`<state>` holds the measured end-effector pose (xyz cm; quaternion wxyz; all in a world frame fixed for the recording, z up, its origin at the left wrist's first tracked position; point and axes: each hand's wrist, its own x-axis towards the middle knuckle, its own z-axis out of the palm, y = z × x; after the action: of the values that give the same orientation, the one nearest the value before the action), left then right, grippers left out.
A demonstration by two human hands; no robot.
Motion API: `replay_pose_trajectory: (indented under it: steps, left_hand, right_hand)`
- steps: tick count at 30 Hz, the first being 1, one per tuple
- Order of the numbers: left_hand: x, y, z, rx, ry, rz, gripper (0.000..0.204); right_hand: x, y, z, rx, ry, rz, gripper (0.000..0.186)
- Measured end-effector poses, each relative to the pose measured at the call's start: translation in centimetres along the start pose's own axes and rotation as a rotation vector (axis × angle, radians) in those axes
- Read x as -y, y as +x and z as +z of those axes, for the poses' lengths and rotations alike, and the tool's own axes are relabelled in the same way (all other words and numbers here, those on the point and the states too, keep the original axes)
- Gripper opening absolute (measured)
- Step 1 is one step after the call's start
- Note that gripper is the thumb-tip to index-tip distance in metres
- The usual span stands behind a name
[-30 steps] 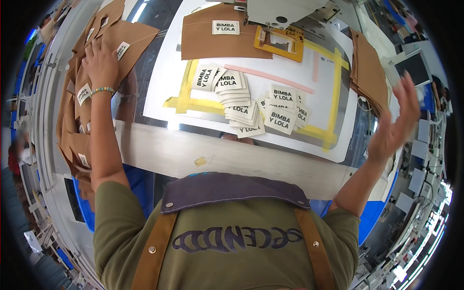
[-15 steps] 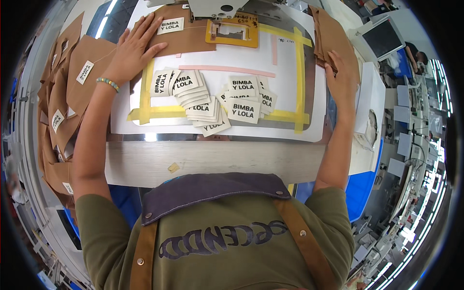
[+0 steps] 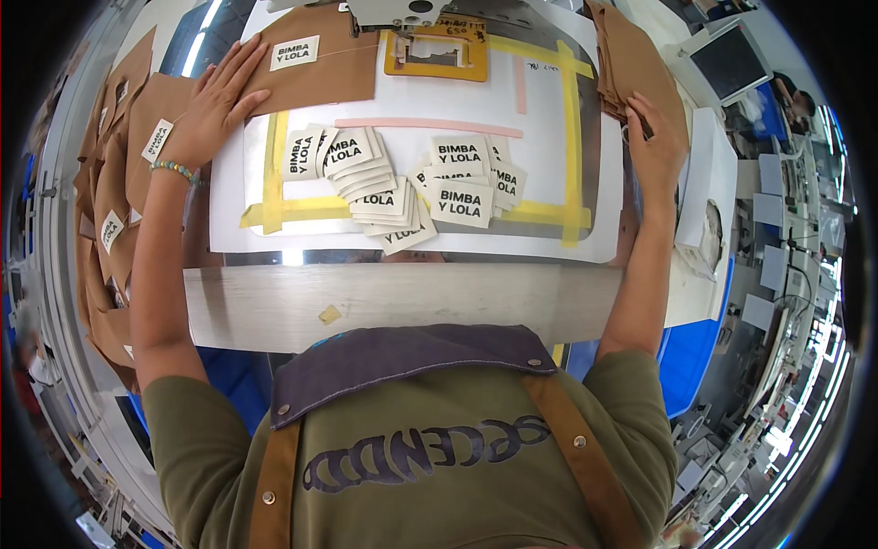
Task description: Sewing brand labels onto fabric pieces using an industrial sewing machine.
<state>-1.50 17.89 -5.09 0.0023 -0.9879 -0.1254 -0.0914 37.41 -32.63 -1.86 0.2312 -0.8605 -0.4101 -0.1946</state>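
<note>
My left hand lies flat, fingers spread, on the left part of a brown fabric piece that bears a white label. The piece's right edge is beside a yellow frame under the sewing machine head. A thin thread runs from the label toward the machine. At the right, my right hand rests at the near edge of a stack of brown fabric pieces, fingers bent and apart. Two piles of loose white labels lie between my hands.
Labelled brown pieces hang in a heap at far left. Yellow tape and pink strips mark the white sheet. A white box, a screen and a blue bin stand at right.
My left hand has slid left, carrying the labelled brown piece away from the yellow frame. My right hand has shifted slightly right, still at the stack's edge.
</note>
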Motion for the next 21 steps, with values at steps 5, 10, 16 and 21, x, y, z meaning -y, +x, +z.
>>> replay_pose_trajectory:
  steps: [5, 10, 16, 21]
  left_hand:
    - [1.2, -1.6, 0.0, -0.047, -0.018, 0.023, 0.072]
    - [-1.5, -1.6, -1.3, -0.346, -0.083, -0.041, 0.061]
    - [-9.8, -1.8, -4.1, -0.172, -0.444, 0.092, 0.047]
    - [-15.6, -2.4, -4.2, -0.051, -0.366, 0.415, 0.066]
  right_hand:
    - [-0.2, 0.0, 0.5, -0.074, 0.02, 0.011, 0.021]
    - [0.0, 0.3, 0.9, -0.14, 0.01, 0.069, 0.02]
    - [1.4, 2.8, 0.7, -0.199, 0.12, -0.03, 0.016]
    - [4.7, 2.4, 2.3, 0.025, 0.02, -0.453, 0.017]
